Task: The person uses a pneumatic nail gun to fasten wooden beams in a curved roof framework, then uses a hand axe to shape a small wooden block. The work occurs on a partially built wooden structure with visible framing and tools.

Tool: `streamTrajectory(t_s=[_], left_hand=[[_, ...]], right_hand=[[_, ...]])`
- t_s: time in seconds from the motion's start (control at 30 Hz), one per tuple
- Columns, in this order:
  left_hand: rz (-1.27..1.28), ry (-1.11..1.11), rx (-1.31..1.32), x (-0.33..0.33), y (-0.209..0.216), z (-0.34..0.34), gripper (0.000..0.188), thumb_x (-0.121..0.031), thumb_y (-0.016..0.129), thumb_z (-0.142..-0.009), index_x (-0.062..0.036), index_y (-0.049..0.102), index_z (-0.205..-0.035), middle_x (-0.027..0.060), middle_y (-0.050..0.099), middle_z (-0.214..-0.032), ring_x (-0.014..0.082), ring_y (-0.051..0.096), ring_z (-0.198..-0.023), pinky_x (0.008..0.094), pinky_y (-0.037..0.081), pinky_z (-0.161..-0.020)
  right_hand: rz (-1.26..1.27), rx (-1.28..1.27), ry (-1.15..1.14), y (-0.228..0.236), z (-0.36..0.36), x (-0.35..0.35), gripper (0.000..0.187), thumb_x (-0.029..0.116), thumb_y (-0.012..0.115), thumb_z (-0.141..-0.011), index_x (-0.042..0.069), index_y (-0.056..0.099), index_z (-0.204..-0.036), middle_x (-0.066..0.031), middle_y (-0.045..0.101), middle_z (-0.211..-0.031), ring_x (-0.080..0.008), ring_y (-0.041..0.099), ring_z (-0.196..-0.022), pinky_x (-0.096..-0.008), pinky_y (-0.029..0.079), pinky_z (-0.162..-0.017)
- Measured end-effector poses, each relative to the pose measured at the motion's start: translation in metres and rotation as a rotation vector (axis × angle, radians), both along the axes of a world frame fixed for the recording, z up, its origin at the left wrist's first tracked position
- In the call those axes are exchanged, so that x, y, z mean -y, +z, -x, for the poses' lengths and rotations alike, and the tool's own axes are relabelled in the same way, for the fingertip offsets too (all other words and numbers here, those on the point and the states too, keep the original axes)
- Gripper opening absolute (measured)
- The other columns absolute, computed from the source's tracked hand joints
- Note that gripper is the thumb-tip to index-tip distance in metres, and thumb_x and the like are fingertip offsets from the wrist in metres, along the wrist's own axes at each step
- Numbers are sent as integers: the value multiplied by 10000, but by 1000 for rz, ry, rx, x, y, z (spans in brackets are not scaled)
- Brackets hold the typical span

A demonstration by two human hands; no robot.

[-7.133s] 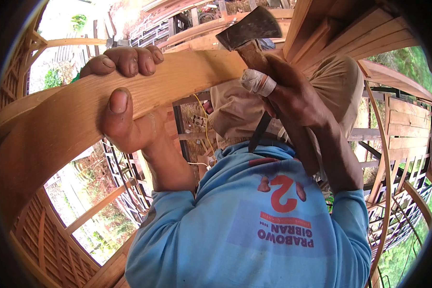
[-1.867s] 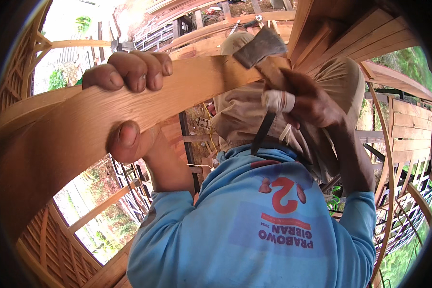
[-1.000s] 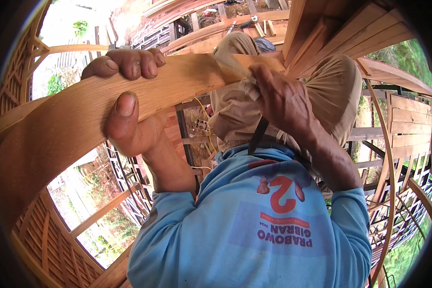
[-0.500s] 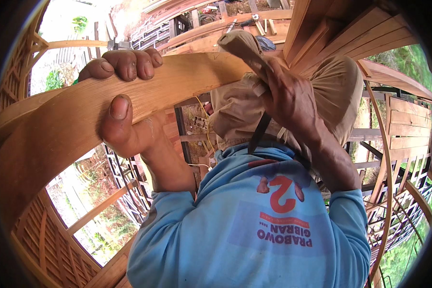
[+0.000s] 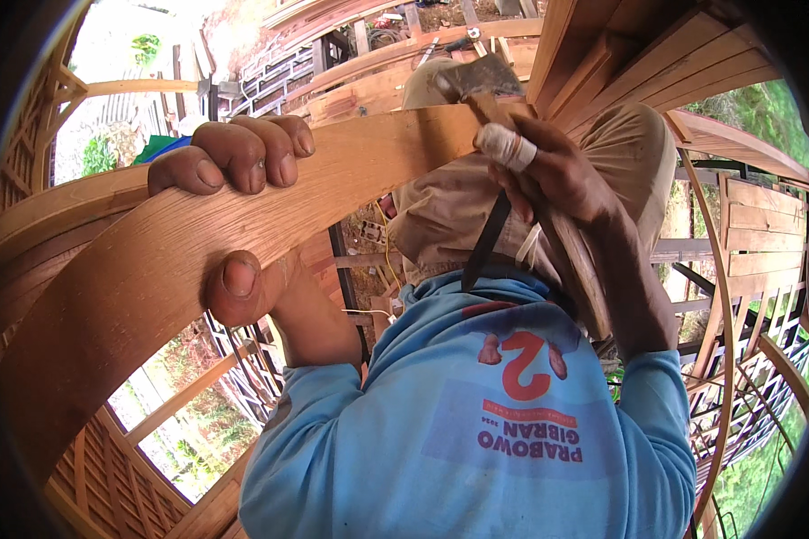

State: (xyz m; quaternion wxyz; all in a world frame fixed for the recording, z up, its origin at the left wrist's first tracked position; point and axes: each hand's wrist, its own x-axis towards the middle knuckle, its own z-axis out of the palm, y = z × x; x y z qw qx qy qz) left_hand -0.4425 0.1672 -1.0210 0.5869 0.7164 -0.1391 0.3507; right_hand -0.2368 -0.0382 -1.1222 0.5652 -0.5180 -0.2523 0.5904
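A wide curved wooden plank [image 5: 333, 207] arcs across the view from lower left to upper right. My left hand [image 5: 238, 207] grips it, fingers over the top edge and thumb pressed on its face. My right hand [image 5: 548, 175], with a white bandage on one finger, is shut on the wooden handle of a hatchet. The hatchet [image 5: 478, 83] has a dark metal head that sits just above the plank's upper edge, near where the plank meets a bundle of wooden slats [image 5: 638, 63]. My blue long-sleeved shirt fills the lower middle.
Curved wooden slats and lattice frames [image 5: 108, 467] surround me on the left and right. Further timber beams [image 5: 395, 63] lie beyond the plank at the top. Dark metal bars [image 5: 342, 269] run below. Greenery shows at the right edge.
The hatchet has come up again off the plank's top edge after being down at it a second ago. My left hand keeps its grip at the same place.
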Motion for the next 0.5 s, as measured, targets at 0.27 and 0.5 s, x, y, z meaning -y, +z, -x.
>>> streamTrajectory(t_s=[0.27, 0.5], left_hand=[[-16, -13, 5, 1, 0, -4, 506, -354, 698, -856, -116, 460, -1233, 86, 470, -988, 229, 527, -897, 482, 448, -845], [-7, 25, 3, 6, 1, -5, 503, -331, 682, -861, -109, 459, -1254, 90, 480, -998, 235, 536, -911, 482, 446, -867]], right_hand=[[-24, -83, 83, 25, 31, 14, 448, 351, 696, -958, 8, 617, -1235, -31, 599, -790, -91, 531, -547, -255, 400, -468], [60, 53, -111, 15, 34, 12, 419, 318, 710, -941, 1, 623, -1201, -77, 666, -837, -162, 575, -595, -329, 447, -535]])
